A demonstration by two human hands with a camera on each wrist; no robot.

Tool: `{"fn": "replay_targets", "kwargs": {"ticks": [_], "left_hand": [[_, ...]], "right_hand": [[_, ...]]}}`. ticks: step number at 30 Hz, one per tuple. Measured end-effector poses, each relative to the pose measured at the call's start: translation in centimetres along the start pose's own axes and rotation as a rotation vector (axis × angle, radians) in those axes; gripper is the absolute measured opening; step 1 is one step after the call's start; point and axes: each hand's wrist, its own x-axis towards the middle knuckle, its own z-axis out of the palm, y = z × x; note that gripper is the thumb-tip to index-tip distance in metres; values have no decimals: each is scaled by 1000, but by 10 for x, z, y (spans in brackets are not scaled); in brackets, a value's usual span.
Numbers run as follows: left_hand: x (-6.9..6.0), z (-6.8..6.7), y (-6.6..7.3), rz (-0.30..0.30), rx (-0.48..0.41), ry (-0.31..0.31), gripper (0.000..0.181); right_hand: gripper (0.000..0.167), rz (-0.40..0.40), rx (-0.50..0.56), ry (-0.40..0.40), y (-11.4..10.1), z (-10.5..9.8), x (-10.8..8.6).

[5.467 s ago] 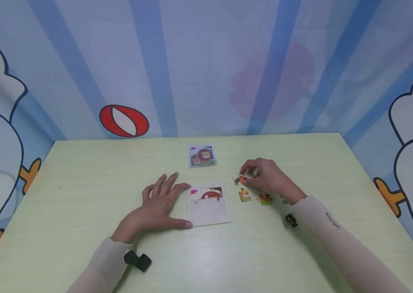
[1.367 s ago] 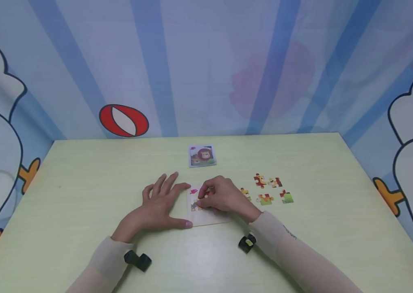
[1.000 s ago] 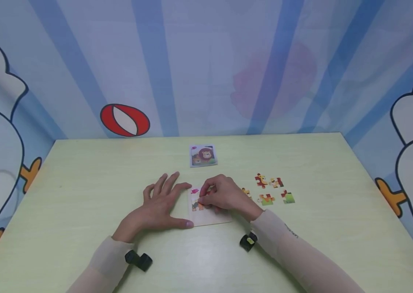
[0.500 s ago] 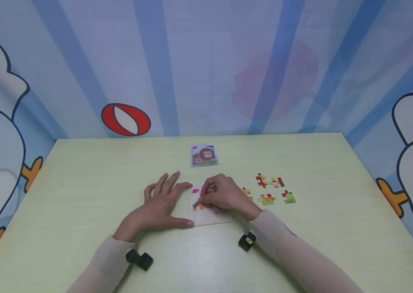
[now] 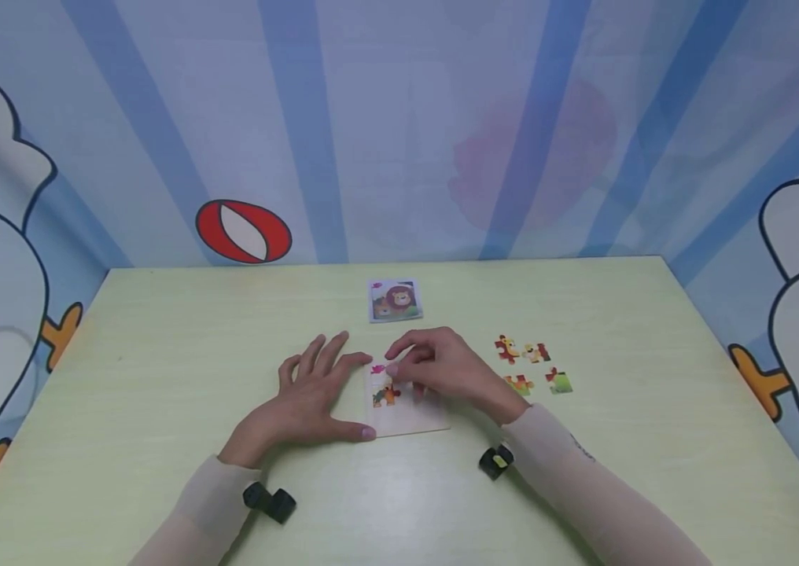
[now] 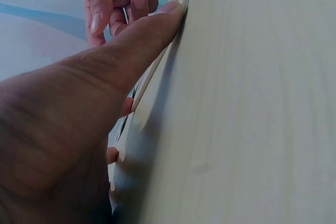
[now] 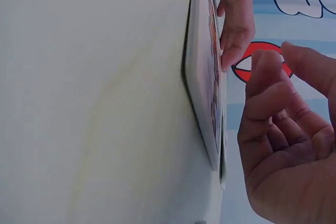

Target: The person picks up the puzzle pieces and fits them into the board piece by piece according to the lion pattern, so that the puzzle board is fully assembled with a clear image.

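A pale jigsaw tray (image 5: 410, 423) lies on the table, partly covered by my right hand. On its left side, an orange puzzle piece (image 5: 385, 395) sits below a piece with a pink flower (image 5: 378, 369). My left hand (image 5: 300, 409) is spread flat, its thumb and index fingertips touching the tray's left corners. Above the tray, my right hand (image 5: 442, 368) has loosely bent fingers. In the right wrist view, a gap shows between its thumb and index finger, with nothing held, beside the tray (image 7: 202, 77).
Several loose puzzle pieces lie to the right, among them a lion-coloured piece (image 5: 507, 349) and a green-cornered piece (image 5: 561, 382). Behind the tray rests a lion picture card (image 5: 395, 302). A printed cloth backdrop (image 5: 399, 141) stands along the table's far edge.
My right hand carried the orange piece from the loose pieces to the tray, pressed there, then let go and lifted slightly up and right. The left hand stays in place.
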Motion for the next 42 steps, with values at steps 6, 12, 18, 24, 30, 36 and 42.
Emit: {"fn": "replay_targets", "kwargs": {"ticks": [6, 12, 18, 24, 30, 36, 42], "left_hand": [[-1, -2, 3, -4, 8, -3, 102], [-1, -4, 5, -22, 31, -12, 102], [-2, -3, 4, -24, 31, -8, 102], [-3, -4, 4, -13, 25, -1, 102], [-3, -4, 4, -10, 20, -1, 102], [-2, -2, 3, -8, 19, 0, 102], [-2, -3, 3, -11, 21, -2, 102]], "right_hand": [[34, -3, -3, 0, 4, -11, -8], [37, -17, -25, 38, 8, -23, -16], [37, -40, -92, 78, 13, -34, -24], [41, -14, -112, 110, 18, -50, -32], [41, 11, -133, 149, 23, -69, -40], [42, 51, -127, 184, 29, -89, -50], [42, 106, -125, 218, 34, -104, -59]]}}
